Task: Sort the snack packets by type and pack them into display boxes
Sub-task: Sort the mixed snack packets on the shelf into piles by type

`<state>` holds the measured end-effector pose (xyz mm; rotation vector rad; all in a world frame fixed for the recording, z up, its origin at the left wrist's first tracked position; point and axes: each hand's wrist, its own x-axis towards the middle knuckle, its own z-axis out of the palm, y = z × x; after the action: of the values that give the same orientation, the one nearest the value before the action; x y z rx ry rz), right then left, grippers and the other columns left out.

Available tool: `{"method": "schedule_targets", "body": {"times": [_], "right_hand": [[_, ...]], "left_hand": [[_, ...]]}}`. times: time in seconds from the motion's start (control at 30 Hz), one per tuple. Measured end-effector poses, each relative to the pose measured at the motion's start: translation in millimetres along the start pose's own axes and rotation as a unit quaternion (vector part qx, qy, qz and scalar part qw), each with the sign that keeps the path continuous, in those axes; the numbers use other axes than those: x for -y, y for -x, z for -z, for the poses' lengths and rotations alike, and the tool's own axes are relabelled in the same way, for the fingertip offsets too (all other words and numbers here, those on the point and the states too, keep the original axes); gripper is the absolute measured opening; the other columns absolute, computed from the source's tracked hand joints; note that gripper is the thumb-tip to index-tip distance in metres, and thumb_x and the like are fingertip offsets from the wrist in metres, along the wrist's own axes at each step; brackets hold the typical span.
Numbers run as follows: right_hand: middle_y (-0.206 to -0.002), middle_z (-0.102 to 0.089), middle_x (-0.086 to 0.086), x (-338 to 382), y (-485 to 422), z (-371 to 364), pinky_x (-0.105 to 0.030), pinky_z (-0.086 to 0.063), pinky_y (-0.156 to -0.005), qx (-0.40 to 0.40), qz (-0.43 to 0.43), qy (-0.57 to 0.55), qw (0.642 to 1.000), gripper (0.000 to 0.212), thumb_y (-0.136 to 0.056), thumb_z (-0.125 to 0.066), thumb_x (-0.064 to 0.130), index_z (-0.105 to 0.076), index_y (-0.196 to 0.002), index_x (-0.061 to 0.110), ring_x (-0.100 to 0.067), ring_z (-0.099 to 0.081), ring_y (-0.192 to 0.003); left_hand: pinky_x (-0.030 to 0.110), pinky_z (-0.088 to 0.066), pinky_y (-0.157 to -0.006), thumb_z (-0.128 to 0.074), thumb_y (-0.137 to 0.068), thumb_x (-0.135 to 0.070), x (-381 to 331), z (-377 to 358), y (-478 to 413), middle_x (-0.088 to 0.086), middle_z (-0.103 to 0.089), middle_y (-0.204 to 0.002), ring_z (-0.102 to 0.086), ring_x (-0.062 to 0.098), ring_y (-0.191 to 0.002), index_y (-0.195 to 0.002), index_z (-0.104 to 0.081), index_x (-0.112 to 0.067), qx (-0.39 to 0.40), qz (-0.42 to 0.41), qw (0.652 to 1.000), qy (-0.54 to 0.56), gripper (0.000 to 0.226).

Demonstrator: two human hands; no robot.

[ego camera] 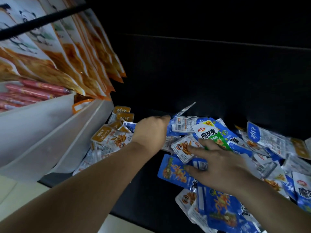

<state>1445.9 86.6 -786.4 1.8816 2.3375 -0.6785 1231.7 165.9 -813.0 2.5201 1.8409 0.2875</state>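
Small snack packets lie in a heap on a dark surface. Blue packets (173, 170) fill the right side, and a green and blue packet (212, 133) sits on top of the heap. Orange-topped packets (109, 137) are gathered at the left by the white boxes. My left hand (151, 130) reaches into the far part of the heap with its fingers curled round a blue packet (184, 110) whose silver edge sticks up. My right hand (218, 167) lies flat with fingers spread on the packets, touching an orange-printed clear packet (182, 148).
White display boxes (50, 132) stand at the left; the farthest one holds red sausages (33, 91). Large orange and white pouches (70, 52) hang above them. A pale counter edge (20, 190) runs along the bottom left. A dark wall rises behind the heap.
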Motion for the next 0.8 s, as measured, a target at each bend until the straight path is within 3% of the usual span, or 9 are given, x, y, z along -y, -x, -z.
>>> {"method": "schedule_targets", "body": {"times": [0.13, 0.2, 0.3, 0.43, 0.53, 0.6, 0.63, 0.7, 0.8], "right_hand": [[-0.165, -0.009, 0.029, 2, 0, 1, -0.029, -0.047, -0.101, 0.008, -0.005, 0.002, 1.0, 0.072, -0.085, -0.042, 0.085, -0.024, -0.152, 0.064, -0.002, -0.03, -0.148], [-0.165, -0.008, 0.029, 3, 0, 3, -0.029, -0.047, -0.1, 0.014, -0.008, 0.004, 1.0, 0.072, -0.085, -0.04, 0.086, -0.023, -0.152, 0.064, -0.003, -0.03, -0.148], [-0.165, -0.008, 0.029, 5, 0, 4, -0.028, -0.048, -0.098, 0.013, -0.015, -0.002, 1.0, 0.071, -0.085, -0.036, 0.087, -0.024, -0.152, 0.064, -0.003, -0.034, -0.146], [-0.165, -0.013, 0.029, 7, -1, 5, -0.029, -0.046, -0.099, 0.001, -0.021, -0.026, 0.999, 0.067, -0.086, -0.026, 0.088, -0.031, -0.148, 0.065, -0.004, -0.035, -0.146], [-0.162, -0.02, 0.029, 9, -2, 5, -0.029, -0.046, -0.099, -0.002, -0.036, -0.046, 0.998, 0.066, -0.085, -0.019, 0.089, -0.036, -0.145, 0.066, -0.006, -0.036, -0.145], [-0.149, -0.038, 0.031, 15, -1, 7, -0.026, -0.048, -0.09, -0.012, -0.044, -0.073, 0.996, 0.063, -0.084, -0.021, 0.088, -0.049, -0.135, 0.065, 0.001, -0.048, -0.131], [-0.133, -0.052, 0.034, 20, 0, 9, -0.022, -0.047, -0.081, -0.032, -0.05, -0.119, 0.991, 0.053, -0.086, -0.028, 0.085, -0.06, -0.122, 0.062, 0.01, -0.054, -0.113], [-0.095, -0.065, 0.039, 27, 0, 11, -0.017, -0.04, -0.067, -0.085, -0.075, -0.273, 0.955, 0.026, -0.092, -0.051, 0.069, -0.068, -0.089, 0.05, 0.019, -0.058, -0.085], [-0.079, -0.072, 0.024, 34, -6, 9, -0.019, -0.046, -0.061, -0.117, -0.08, -0.425, 0.894, 0.02, -0.094, -0.07, 0.045, -0.073, -0.081, 0.029, 0.01, -0.066, -0.076]], "left_hand": [[0.035, -0.05, -0.053, -0.062, -0.098, -0.021, 0, -8, 15, 0.0, -0.068, -0.072, -0.065, 0.02, -0.063, -0.092, -0.067, -0.018, -0.059, 0.067, 0.97, 0.225, 0.008], [0.043, -0.055, -0.055, -0.062, -0.099, -0.026, -4, -10, 20, -0.001, -0.069, -0.073, -0.066, 0.02, -0.064, -0.09, -0.065, -0.018, -0.051, 0.126, 0.926, 0.351, 0.012], [0.048, -0.063, -0.072, -0.066, -0.1, -0.017, -13, 0, 28, -0.002, -0.077, -0.089, -0.074, 0.017, -0.081, -0.105, -0.069, -0.017, -0.053, 0.207, 0.846, 0.489, 0.005], [0.038, -0.064, -0.077, -0.069, -0.099, -0.013, -12, 15, 45, -0.005, -0.079, -0.093, -0.076, 0.012, -0.085, -0.106, -0.07, -0.018, -0.063, 0.273, 0.779, 0.56, 0.009], [0.04, -0.063, -0.078, -0.07, -0.098, -0.014, -9, 25, 58, -0.005, -0.08, -0.093, -0.077, 0.016, -0.088, -0.103, -0.072, -0.019, -0.06, 0.303, 0.742, 0.595, 0.007], [0.05, -0.063, -0.086, -0.069, -0.099, -0.014, -12, 29, 65, -0.002, -0.081, -0.096, -0.078, 0.02, -0.092, -0.103, -0.074, -0.018, -0.038, 0.314, 0.715, 0.623, 0.007], [0.052, -0.062, -0.089, -0.068, -0.1, -0.014, -15, 31, 68, -0.002, -0.081, -0.097, -0.078, 0.02, -0.093, -0.105, -0.074, -0.018, -0.027, 0.317, 0.707, 0.632, 0.009], [0.053, -0.061, -0.091, -0.065, -0.101, -0.013, -23, 34, 72, -0.001, -0.081, -0.1, -0.078, 0.019, -0.095, -0.11, -0.073, -0.016, -0.009, 0.311, 0.703, 0.639, 0.012], [0.052, -0.06, -0.095, -0.061, -0.103, -0.01, -32, 38, 76, 0.003, -0.08, -0.107, -0.077, 0.023, -0.101, -0.118, -0.072, -0.014, 0.027, 0.281, 0.701, 0.654, 0.019]]}}
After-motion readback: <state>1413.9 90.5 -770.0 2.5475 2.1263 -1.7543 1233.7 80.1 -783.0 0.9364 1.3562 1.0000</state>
